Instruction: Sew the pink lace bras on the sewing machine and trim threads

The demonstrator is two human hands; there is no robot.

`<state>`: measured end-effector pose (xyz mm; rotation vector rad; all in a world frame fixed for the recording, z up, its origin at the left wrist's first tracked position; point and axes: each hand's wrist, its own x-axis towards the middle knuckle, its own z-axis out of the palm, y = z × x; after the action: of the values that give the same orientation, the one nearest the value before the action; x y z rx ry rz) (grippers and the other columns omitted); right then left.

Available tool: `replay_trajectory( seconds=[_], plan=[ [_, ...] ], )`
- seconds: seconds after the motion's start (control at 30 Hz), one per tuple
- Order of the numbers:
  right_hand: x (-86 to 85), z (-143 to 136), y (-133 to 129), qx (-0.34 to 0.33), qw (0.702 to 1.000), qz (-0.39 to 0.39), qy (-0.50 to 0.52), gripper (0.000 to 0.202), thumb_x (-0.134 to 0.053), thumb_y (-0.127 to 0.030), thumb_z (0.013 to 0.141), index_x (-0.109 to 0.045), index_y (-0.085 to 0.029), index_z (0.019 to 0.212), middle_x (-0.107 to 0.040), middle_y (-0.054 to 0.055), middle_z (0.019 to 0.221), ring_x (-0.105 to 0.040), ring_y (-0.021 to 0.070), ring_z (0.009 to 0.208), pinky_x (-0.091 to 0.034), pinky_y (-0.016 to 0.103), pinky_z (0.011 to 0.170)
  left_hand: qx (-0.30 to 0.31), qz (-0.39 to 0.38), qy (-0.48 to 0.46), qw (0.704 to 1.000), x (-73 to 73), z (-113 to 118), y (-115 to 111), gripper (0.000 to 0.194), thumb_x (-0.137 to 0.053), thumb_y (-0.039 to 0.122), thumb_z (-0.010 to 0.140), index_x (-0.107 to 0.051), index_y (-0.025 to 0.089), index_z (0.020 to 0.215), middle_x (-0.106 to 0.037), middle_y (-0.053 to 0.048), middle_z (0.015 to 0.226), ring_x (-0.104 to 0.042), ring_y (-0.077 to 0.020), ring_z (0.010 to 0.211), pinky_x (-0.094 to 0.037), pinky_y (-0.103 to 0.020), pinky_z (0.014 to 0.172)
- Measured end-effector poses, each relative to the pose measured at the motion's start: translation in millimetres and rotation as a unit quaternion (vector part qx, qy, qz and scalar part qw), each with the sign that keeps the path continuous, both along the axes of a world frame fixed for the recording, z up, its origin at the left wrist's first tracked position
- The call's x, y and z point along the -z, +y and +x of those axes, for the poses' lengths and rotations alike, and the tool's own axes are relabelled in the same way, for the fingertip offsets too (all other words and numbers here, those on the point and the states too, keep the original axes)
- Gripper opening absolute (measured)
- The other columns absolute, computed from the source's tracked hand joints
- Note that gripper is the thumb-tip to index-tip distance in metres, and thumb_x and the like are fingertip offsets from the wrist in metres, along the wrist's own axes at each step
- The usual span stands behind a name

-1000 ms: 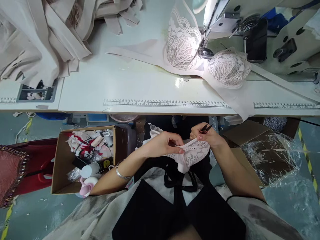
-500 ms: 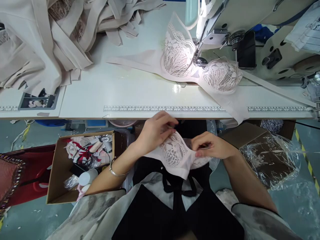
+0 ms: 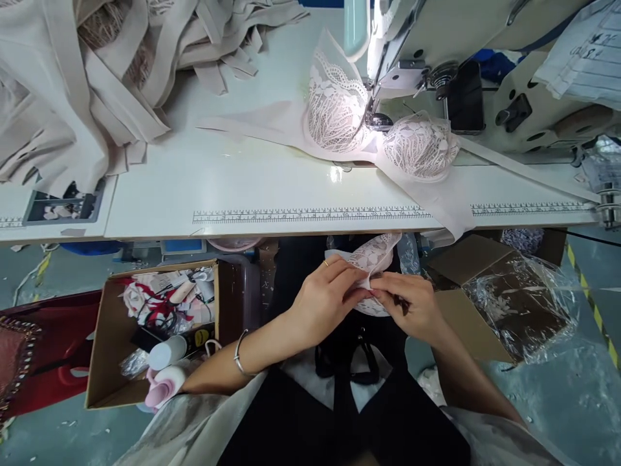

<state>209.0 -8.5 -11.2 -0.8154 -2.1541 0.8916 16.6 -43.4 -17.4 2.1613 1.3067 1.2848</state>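
On the long white table I see a big heap of pale cloth at the left, partly over a small gray tray. A sewing machine stands at the right, and a pale lacy bra lies by it.

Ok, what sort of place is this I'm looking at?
Probably a garment sewing workshop: a sewing machine stands on the table, a lace bra lies spread out by it, and a heap of pale fabric sits at the left.
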Motion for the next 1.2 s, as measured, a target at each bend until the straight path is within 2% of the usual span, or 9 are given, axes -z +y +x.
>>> replay_trajectory(
  seconds=[0.17, 0.27, 0.33, 0.47, 0.67, 0.8, 0.93, 1.07, 1.2],
  plan=[
    [1.1, 9, 12, -0.032, 0.998, -0.016, -0.045, 0.015, -0.063, -0.010, 0.090, -0.070, -0.019, 0.081, -0.067, 0.011, 0.118, -0.065, 0.0128, 0.075, -0.049, 0.026, 0.063, 0.022, -0.025, -0.033, 0.999, 2.1, -7, 0, 0.003, -0.068, 0.014, 0.094, -0.066, 0.016, 0.094, -0.069, -0.004, 0.081, -0.064, -0.0161, 0.077, -0.058, -0.029, 0.075],
    [-2.2, 17, 23, -0.125, 0.985, -0.102, -0.068, 0.022, -0.066, -0.017, 0.091, -0.064, -0.018, 0.070, -0.068, 0.008, 0.099, -0.062, 0.0129, 0.070, -0.046, 0.025, 0.058, 0.032, -0.095, -0.062, 0.993, -1.8, -19, 1, 0.004, -0.071, 0.014, 0.090, -0.069, 0.017, 0.092, -0.070, -0.004, 0.083, -0.065, -0.0166, 0.079, -0.056, -0.028, 0.073],
    [-2.4, 24, 29, -0.135, 0.978, -0.145, -0.058, 0.028, -0.067, -0.028, 0.094, -0.063, -0.018, 0.068, -0.063, 0.005, 0.082, -0.056, 0.0119, 0.062, -0.041, 0.025, 0.052, 0.022, -0.137, -0.092, 0.986, -3.9, -29, 2, 0.005, -0.074, 0.015, 0.088, -0.071, 0.017, 0.091, -0.071, -0.004, 0.084, -0.066, -0.0168, 0.080, -0.056, -0.028, 0.074],
    [1.7, 36, 37, -0.096, 0.982, -0.157, -0.042, 0.031, -0.065, -0.041, 0.097, -0.072, -0.019, 0.075, -0.068, 0.007, 0.080, -0.059, 0.0158, 0.066, -0.045, 0.028, 0.056, -0.029, -0.164, -0.148, 0.975, -0.1, -48, 2, 0.005, -0.078, 0.017, 0.085, -0.075, 0.018, 0.089, -0.073, -0.005, 0.088, -0.068, -0.0168, 0.083, -0.056, -0.028, 0.075],
    [12.6, 38, 32, 0.002, 0.999, -0.052, -0.012, 0.013, -0.071, -0.028, 0.092, -0.074, -0.023, 0.081, -0.077, 0.007, 0.085, -0.066, 0.0206, 0.073, -0.051, 0.038, 0.069, -0.119, -0.145, -0.165, 0.968, 16.0, -54, -4, 0.003, -0.079, 0.018, 0.083, -0.076, 0.019, 0.085, -0.072, -0.002, 0.083, -0.065, -0.0151, 0.080, -0.055, -0.027, 0.074],
    [21.6, 30, 25, 0.084, 0.996, -0.010, -0.013, 0.014, -0.072, -0.024, 0.090, -0.066, -0.025, 0.077, -0.077, 0.005, 0.084, -0.068, 0.0208, 0.074, -0.053, 0.040, 0.074, -0.155, -0.131, -0.150, 0.968, 22.9, -51, -4, 0.005, -0.076, 0.023, 0.084, -0.074, 0.019, 0.082, -0.070, -0.002, 0.080, -0.064, -0.0150, 0.077, -0.053, -0.027, 0.070],
    [26.9, 25, 20, 0.123, 0.992, -0.009, -0.008, 0.018, -0.070, -0.027, 0.091, -0.061, -0.025, 0.076, -0.075, 0.004, 0.081, -0.069, 0.0195, 0.072, -0.055, 0.036, 0.070, -0.169, -0.119, -0.148, 0.967, 26.3, -49, -3, 0.006, -0.076, 0.021, 0.084, -0.073, 0.019, 0.080, -0.069, -0.001, 0.079, -0.063, -0.0146, 0.077, -0.052, -0.026, 0.070],
    [26.7, 23, 20, 0.163, 0.985, -0.038, -0.046, 0.003, -0.069, -0.027, 0.092, -0.069, -0.024, 0.094, -0.072, 0.003, 0.083, -0.066, 0.0166, 0.071, -0.052, 0.029, 0.062, -0.168, -0.107, -0.163, 0.966, 28.4, -48, -1, 0.005, -0.077, 0.018, 0.084, -0.074, 0.019, 0.080, -0.070, -0.001, 0.080, -0.064, -0.0144, 0.077, -0.051, -0.026, 0.071],
    [20.2, 22, 27, 0.138, 0.989, -0.034, -0.041, 0.007, -0.068, -0.026, 0.093, -0.073, -0.024, 0.089, -0.070, 0.003, 0.083, -0.061, 0.0153, 0.067, -0.047, 0.029, 0.059, -0.158, -0.100, -0.184, 0.965, 31.2, -48, 1, 0.004, -0.079, 0.017, 0.084, -0.076, 0.020, 0.082, -0.072, -0.001, 0.081, -0.065, -0.0147, 0.079, -0.052, -0.026, 0.072]
  ],
)
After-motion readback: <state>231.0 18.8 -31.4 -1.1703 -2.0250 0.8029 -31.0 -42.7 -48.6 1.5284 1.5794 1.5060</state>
